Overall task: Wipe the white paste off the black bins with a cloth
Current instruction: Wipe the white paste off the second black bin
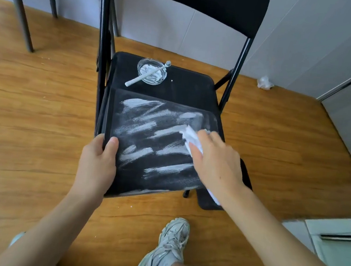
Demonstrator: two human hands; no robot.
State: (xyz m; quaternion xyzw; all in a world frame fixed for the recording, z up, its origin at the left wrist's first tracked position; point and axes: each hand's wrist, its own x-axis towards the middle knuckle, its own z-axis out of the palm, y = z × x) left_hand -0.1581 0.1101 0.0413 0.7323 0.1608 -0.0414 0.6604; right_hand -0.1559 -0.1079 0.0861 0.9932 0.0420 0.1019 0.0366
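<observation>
A black bin (pixel 134 178) lies on its side on a folding chair, its upward face streaked with white paste (pixel 149 127). My left hand (pixel 98 161) grips the bin's left edge, thumb on top. My right hand (pixel 217 161) holds a crumpled white cloth (pixel 189 135) against the right part of the smeared face. Part of the cloth hangs out below my right wrist.
The black folding chair (pixel 188 88) stands on a wooden floor. At the back of its seat sits a glass dish of white paste (pixel 152 71) with a white toothbrush (pixel 141 77) across it. A grey table's legs (pixel 20 10) are far left. My sneaker (pixel 165 250) is below.
</observation>
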